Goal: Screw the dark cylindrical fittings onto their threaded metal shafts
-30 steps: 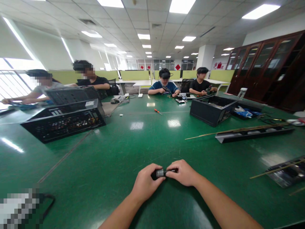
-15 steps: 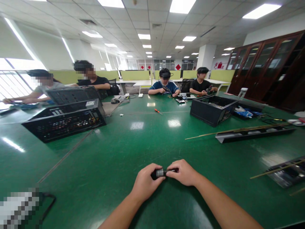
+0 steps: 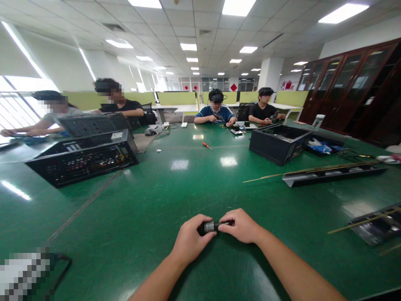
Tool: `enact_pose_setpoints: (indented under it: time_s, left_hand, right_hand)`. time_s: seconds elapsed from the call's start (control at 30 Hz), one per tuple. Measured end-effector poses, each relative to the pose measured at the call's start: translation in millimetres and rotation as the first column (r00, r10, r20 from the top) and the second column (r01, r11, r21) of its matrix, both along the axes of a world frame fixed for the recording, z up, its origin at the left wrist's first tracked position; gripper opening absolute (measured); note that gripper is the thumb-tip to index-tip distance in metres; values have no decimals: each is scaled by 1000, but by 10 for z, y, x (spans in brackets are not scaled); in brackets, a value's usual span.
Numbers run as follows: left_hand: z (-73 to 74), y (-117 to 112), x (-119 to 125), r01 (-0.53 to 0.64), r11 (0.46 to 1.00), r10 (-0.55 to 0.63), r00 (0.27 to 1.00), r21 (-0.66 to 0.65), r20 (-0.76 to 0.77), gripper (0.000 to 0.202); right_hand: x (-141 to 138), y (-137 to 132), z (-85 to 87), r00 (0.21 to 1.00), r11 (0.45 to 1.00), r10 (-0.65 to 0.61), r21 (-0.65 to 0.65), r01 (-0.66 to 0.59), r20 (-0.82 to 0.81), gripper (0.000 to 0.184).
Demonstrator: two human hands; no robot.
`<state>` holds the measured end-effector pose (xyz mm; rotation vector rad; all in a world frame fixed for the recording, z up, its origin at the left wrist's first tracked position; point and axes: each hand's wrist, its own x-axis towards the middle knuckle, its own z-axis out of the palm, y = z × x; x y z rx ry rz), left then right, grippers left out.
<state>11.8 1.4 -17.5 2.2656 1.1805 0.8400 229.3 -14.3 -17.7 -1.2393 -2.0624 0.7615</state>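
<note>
Low in the middle of the head view, a small black-and-silver cylinder [image 3: 209, 226] lies crosswise between my two hands, close over the green tabletop. My left hand [image 3: 189, 237] is closed around its left end, thumb below and fingers above. The other end, dark and slimmer, is pinched by my right hand [image 3: 242, 225], with the thumb and forefinger on it. A silver band shows between the hands. Fingers cover both ends, so the exact kind of thing cannot be made out.
On the green table [image 3: 150, 200] stand a black computer case [image 3: 94, 163] at left and another open case [image 3: 275, 144] at right. An orange screwdriver [image 3: 206, 145] lies ahead. Thin brass-coloured rods [image 3: 266, 177] rest on a dark metal channel [image 3: 332, 176]. Several people sit across the table.
</note>
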Motion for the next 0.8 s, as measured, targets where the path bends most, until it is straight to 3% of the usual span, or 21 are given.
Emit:
enact_pose_setpoints:
  time_s: [0.8]
  left_hand:
    - [25, -8, 1, -6, 1000, 6, 1000, 1, 19, 27]
  right_hand:
    - [19, 5, 30, 1000, 999, -14, -52, 14, 7, 20]
